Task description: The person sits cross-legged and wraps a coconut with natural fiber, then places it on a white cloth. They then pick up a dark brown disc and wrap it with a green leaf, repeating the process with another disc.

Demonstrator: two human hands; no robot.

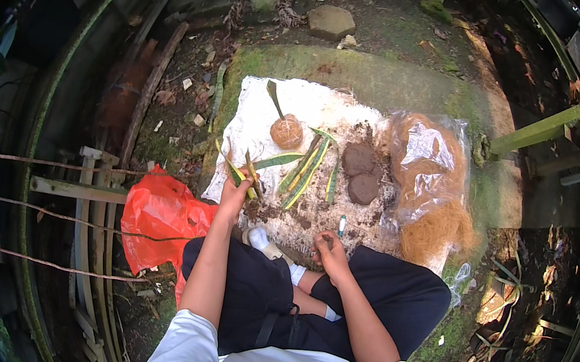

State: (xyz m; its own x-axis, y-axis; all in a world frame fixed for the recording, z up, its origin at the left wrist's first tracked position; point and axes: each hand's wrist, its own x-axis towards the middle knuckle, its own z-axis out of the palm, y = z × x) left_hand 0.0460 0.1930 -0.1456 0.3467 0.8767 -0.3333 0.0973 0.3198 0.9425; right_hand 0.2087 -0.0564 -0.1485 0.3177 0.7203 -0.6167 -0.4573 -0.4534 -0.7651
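Note:
My left hand (233,198) grips a few yellow-edged snake plant leaves (236,173) at the left side of a soil-stained white woven sack (263,95). My right hand (331,255) hovers near my crossed legs, fingers curled; whether something small sits in them I cannot tell. Just beyond it lies a small white-and-green tube-shaped object (342,225). More cut snake plant leaves (304,174) spread across the middle of the sack. Behind them rests a fibre-wrapped ball (286,132) bound with pale string, one leaf standing up from it. Two dark soil lumps (363,160) touch each other at the right.
A clear plastic bag of brown coconut fibre (427,160) lies along the sack's right edge, some fibre spilling out. A red plastic bag (164,219) is by my left knee. Tangled pale string (458,283) lies by my right knee. Wooden rails (541,129) stand on both sides.

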